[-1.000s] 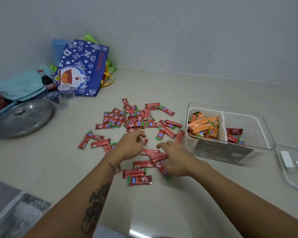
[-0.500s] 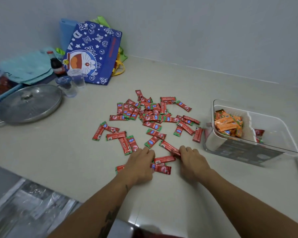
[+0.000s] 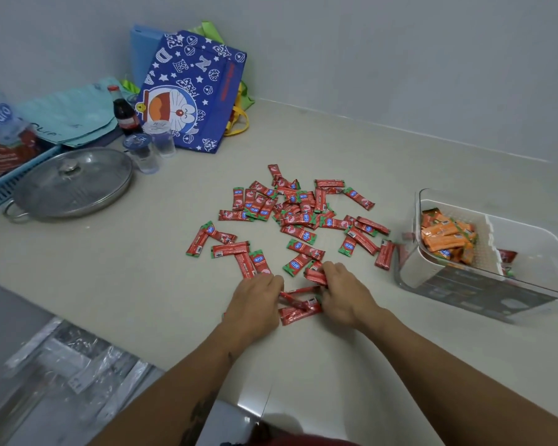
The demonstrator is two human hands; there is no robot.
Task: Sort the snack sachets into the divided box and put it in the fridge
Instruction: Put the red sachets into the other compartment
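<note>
Many flat foil red sachets (image 3: 298, 235) | both hands (image 3: 255, 304) gathering – clear plastic box (image 3: 484, 284) nearby

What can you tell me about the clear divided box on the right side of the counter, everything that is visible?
The divided box is a clear, rectangular plastic container with rounded corners and no lid on it. It stands upright on the pale counter, at the right edge of the view, which cuts it off. A white perforated divider splits it. The left compartment holds a pile of orange sachets; the right one holds a few red sachets. A dark printed label covers its near wall. One loose red sachet lies beside its left wall. Neither hand touches it.
</note>
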